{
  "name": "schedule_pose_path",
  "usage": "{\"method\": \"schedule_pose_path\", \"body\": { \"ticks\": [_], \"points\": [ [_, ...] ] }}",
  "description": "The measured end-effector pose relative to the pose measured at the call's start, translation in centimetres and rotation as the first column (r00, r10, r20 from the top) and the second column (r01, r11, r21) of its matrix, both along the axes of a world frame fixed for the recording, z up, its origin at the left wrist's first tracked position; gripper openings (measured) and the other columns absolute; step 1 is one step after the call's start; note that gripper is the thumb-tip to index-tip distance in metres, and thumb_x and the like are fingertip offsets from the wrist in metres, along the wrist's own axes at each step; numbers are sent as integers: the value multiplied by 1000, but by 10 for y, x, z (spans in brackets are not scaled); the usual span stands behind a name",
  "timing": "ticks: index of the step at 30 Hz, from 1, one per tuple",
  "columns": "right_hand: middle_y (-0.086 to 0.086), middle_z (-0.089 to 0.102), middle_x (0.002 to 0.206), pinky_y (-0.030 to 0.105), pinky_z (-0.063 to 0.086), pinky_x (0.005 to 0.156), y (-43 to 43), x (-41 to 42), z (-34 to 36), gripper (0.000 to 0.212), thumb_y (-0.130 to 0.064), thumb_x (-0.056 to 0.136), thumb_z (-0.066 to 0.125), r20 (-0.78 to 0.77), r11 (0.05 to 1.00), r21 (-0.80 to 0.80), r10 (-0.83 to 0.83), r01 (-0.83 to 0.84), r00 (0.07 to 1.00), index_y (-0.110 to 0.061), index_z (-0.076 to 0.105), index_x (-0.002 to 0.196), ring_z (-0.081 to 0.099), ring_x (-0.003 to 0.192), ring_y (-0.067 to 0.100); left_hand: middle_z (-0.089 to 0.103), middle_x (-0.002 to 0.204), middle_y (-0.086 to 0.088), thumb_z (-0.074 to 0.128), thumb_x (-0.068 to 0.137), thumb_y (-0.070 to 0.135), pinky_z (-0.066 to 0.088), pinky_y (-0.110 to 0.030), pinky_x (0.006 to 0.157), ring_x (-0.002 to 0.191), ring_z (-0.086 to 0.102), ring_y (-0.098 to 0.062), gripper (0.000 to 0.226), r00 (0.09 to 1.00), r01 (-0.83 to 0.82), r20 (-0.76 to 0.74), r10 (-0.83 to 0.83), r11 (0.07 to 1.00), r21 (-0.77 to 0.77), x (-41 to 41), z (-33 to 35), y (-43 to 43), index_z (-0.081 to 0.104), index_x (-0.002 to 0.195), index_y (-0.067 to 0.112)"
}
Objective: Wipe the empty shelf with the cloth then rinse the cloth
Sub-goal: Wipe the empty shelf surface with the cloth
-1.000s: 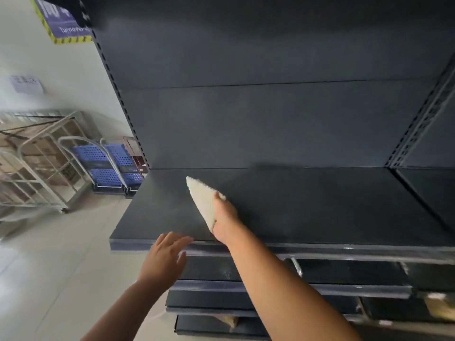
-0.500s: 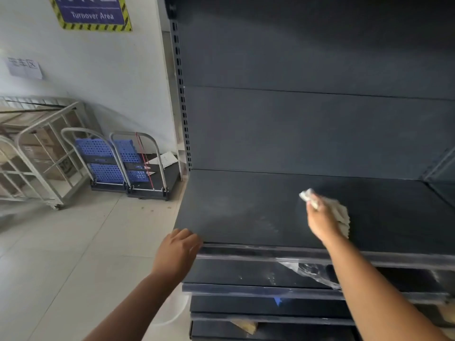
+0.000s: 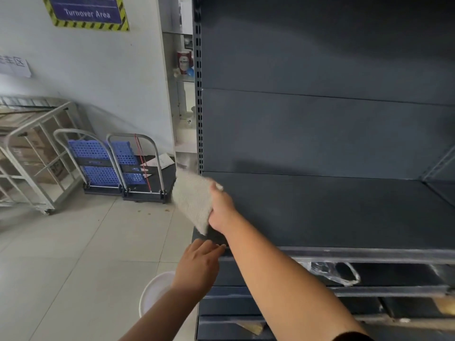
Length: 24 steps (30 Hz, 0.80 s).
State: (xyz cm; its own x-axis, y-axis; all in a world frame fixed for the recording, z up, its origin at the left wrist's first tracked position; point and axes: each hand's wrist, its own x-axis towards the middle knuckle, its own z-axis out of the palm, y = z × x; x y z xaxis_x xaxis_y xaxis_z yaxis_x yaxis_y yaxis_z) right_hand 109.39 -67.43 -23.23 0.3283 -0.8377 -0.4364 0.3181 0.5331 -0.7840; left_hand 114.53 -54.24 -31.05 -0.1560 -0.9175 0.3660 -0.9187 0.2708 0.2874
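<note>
2 hands busy: right hand (image 3: 221, 210) clutched the cloth (image 3: 193, 201) at the shelf (image 3: 344, 217) edge; left hand (image 3: 197, 264), fingers loosely curled, gripped nothing; cloth overhung, could've slipped off.

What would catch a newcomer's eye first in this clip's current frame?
The pale cloth stands out against the dark empty shelf, held by the right hand at the shelf's left end. Just below, the left hand rests on the shelf's front corner. Behind them to the left, two blue folding trolleys stand by the wall under a "Turnover Area" sign.
</note>
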Motion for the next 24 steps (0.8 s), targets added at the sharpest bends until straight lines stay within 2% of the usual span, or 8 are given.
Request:
{"method": "schedule_pose_path", "body": {
  "ticks": [4, 8, 10, 12, 15, 18, 20, 24],
  "points": [
    [10, 71, 105, 37, 55, 74, -13, -46, 24, 31, -32, 97, 50, 228, 959, -64, -256, 277, 939, -11, 58, 120, 68, 87, 22, 66, 82, 4, 45, 77, 16, 54, -32, 61, 70, 55, -20, 40, 1000, -4, -25, 4, 1000, 19, 2, 4, 0, 72, 106, 20],
    [0, 73, 98, 31, 55, 81, -18, -145, 36, 16, -22, 97, 50, 44, 767, -435, -505, 472, 862, -22, 65, 104, 68, 84, 10, 65, 84, 7, 69, 73, 10, 53, -26, 67, 74, 55, -17, 37, 998, -5, -60, 10, 997, 76, 3, 12, 3, 71, 108, 23],
    [2, 65, 122, 33, 46, 97, -16, -203, 31, 27, -24, 96, 47, -254, 636, -712, -628, 297, 736, -24, 61, 119, 60, 104, 11, 65, 86, 6, 71, 75, 9, 53, -26, 70, 77, 56, -18, 38, 998, -1, -66, 7, 995, 100, 4, 15, 3, 71, 110, 24],
    [-8, 62, 121, 26, 44, 89, -7, -253, 19, 33, -26, 98, 44, -556, 647, -763, -666, 13, 498, -26, 56, 129, 56, 101, 11, 66, 91, 3, 66, 81, 8, 52, -31, 73, 82, 55, -20, 35, 998, -13, -57, 19, 994, 108, 4, 16, 0, 69, 113, 23],
    [-4, 70, 107, 16, 44, 74, 8, -293, -14, 38, -26, 98, 47, -787, 771, -615, -585, -166, 196, -32, 53, 135, 59, 81, 16, 66, 88, 1, 69, 79, 7, 55, -33, 69, 79, 56, -21, 33, 998, -42, -34, 45, 995, 91, 5, 16, -1, 71, 108, 23],
    [21, 68, 112, 36, 50, 80, 11, -267, -46, 43, -27, 97, 46, -951, 899, -303, -307, -315, 41, -23, 47, 140, 64, 90, 34, 66, 85, 2, 72, 77, 8, 56, -32, 65, 75, 56, -19, 32, 998, -35, -48, 39, 996, 87, 5, 12, 2, 73, 106, 21],
    [22, 66, 113, 41, 51, 81, 15, -216, -50, 41, -28, 97, 46, -959, 891, -284, -255, -354, 126, -19, 49, 138, 63, 94, 39, 68, 89, 3, 74, 76, 8, 56, -31, 67, 77, 56, -18, 33, 997, -20, -70, 26, 997, 75, 6, 10, 3, 72, 106, 20],
    [1, 62, 114, 31, 43, 86, 42, -95, -22, 37, -30, 99, 40, -782, 889, -322, -55, -325, 621, -24, 52, 133, 58, 104, 26, 72, 99, 3, 65, 75, 5, 57, -27, 70, 82, 62, -17, 24, 996, 82, -41, -82, 997, -12, 13, 8, 11, 76, 91, 20]
  ]
}}
